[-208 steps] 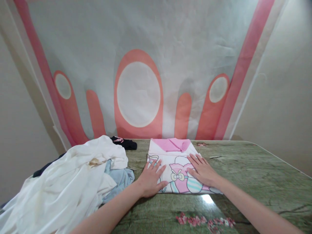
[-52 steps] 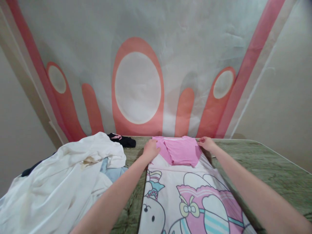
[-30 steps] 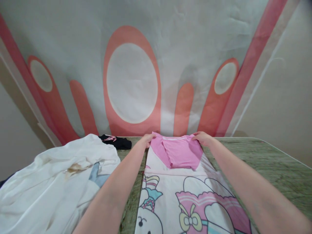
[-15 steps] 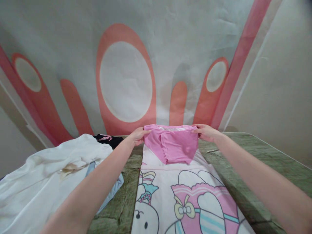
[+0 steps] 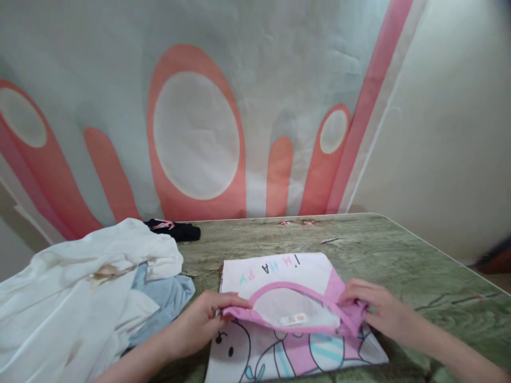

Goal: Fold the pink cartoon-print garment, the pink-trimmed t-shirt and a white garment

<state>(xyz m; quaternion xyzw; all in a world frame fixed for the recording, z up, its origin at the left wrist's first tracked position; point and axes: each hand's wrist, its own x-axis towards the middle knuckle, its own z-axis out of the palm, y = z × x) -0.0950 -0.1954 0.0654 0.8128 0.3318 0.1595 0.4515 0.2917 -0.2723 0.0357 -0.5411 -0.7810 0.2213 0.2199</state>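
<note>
A white and pink cartoon-print shirt lies folded over itself in front of me. Its pink-trimmed neckline faces up, with a small label inside, and upside-down "I'M HAPPY" lettering shows on the far part. My left hand pinches the pink fabric at the left of the neckline between thumb and fingers. At the right side, my right hand grips bunched pink shoulder cloth. Some fingertips are hidden by the fabric.
To the left lies a heap of white clothing with a light blue garment partly beneath it. A black cloth item is behind the heap. The wood-patterned table meets a printed backdrop.
Both hands have come toward me with the pink top end of the shirt, folding it over the lower part. The shirt's far edge now sits nearer, baring the table behind it.
</note>
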